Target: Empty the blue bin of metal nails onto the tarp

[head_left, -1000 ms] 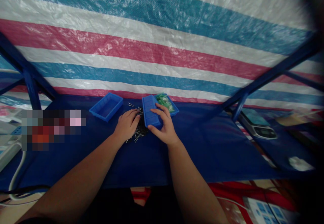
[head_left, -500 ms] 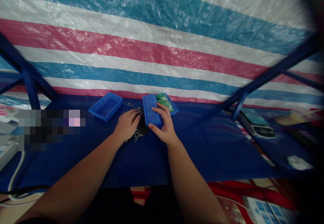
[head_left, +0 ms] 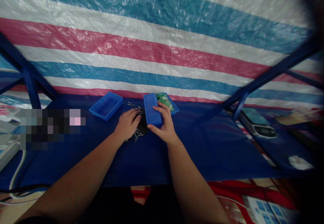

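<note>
We are gripping the blue block (head_left: 152, 113) with our right hand (head_left: 164, 128), now tipped slightly higher, while our left hand (head_left: 128, 125) is resting half-curled on the pins (head_left: 139, 127) beside it.

Landmark: pile of pins (head_left: 140, 127) on the table (head_left: 207, 149). Just right of it, narrow tray (head_left: 152, 113); beyond that, bag-filled tray (head_left: 169, 103). Left and slightly behind, empty tray (head_left: 106, 106). Far right, scale (head_left: 260, 127).
</note>
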`<state>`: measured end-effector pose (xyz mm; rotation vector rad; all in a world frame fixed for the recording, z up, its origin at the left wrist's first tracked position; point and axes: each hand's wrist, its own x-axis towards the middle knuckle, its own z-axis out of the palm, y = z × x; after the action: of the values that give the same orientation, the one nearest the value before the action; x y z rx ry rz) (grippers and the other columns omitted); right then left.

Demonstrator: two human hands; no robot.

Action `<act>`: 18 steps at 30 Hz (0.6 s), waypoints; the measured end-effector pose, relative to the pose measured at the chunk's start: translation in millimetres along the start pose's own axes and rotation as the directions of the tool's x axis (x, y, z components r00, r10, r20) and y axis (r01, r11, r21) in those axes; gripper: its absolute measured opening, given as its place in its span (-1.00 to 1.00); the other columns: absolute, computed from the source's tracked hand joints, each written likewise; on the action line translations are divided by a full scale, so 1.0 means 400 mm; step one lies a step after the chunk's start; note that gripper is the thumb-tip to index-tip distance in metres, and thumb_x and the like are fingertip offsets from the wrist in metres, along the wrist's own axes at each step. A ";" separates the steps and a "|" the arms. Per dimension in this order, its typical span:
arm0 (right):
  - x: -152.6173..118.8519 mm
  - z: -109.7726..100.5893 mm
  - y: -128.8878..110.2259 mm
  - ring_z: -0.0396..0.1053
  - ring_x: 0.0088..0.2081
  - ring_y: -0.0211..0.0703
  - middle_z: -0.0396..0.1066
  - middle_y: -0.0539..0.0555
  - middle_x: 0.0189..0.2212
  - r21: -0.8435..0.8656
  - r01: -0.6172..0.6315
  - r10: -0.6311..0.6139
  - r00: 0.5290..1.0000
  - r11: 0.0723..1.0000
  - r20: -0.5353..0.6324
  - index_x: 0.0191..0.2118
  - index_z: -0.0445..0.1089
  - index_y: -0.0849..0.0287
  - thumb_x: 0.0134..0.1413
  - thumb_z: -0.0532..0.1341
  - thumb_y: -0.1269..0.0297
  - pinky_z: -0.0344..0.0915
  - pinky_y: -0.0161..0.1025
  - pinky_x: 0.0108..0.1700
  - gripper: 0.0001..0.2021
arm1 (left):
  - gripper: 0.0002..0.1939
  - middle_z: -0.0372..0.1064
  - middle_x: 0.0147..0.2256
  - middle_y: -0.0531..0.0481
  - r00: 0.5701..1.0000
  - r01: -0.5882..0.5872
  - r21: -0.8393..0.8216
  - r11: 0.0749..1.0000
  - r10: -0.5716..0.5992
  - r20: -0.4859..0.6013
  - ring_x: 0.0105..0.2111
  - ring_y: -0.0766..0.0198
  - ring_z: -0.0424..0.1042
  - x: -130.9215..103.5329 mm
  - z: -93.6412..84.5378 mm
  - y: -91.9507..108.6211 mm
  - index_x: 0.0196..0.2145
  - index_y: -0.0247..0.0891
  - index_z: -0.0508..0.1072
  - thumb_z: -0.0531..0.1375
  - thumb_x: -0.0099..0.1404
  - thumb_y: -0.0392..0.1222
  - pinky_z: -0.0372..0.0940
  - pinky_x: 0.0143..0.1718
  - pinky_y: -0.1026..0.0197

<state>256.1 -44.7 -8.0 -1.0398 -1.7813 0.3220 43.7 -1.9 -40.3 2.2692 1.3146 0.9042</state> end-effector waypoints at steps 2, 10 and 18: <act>0.000 0.002 0.003 0.12 0.33 0.25 0.13 0.19 0.28 0.001 0.006 -0.006 1.000 1.000 -0.006 0.22 0.25 -0.07 -0.06 0.45 -0.03 0.10 0.30 0.33 -0.28 | -0.60 0.40 0.18 -0.10 1.000 0.004 -0.002 1.000 -0.004 0.001 0.25 0.04 0.28 0.000 -0.001 0.002 0.11 -0.15 0.46 -0.03 0.51 0.00 0.14 0.29 -0.19; 0.002 0.004 0.007 0.15 0.31 0.22 0.18 0.20 0.25 0.027 0.019 -0.017 0.997 0.999 -0.078 0.22 0.24 -0.05 -0.06 0.44 -0.07 0.09 0.30 0.33 -0.27 | -0.57 0.38 0.19 -0.14 1.000 0.029 -0.016 0.999 -0.029 0.007 0.26 0.03 0.27 0.001 0.004 -0.005 0.13 -0.20 0.42 -0.06 0.52 0.02 0.14 0.29 -0.20; 0.002 -0.001 0.001 0.14 0.30 0.26 0.17 0.19 0.26 -0.029 0.008 -0.011 0.992 1.000 -0.126 0.23 0.21 -0.09 -0.04 0.41 -0.10 0.07 0.35 0.32 -0.27 | -0.59 0.41 0.15 -0.13 0.999 0.023 -0.048 0.999 -0.024 -0.022 0.23 0.05 0.31 0.005 0.004 -0.017 0.11 -0.19 0.42 -0.08 0.53 -0.01 0.19 0.27 -0.16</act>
<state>256.7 -44.1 -7.6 -1.0483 -1.6816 0.2210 41.2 3.2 -44.9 2.2094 1.3118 0.9455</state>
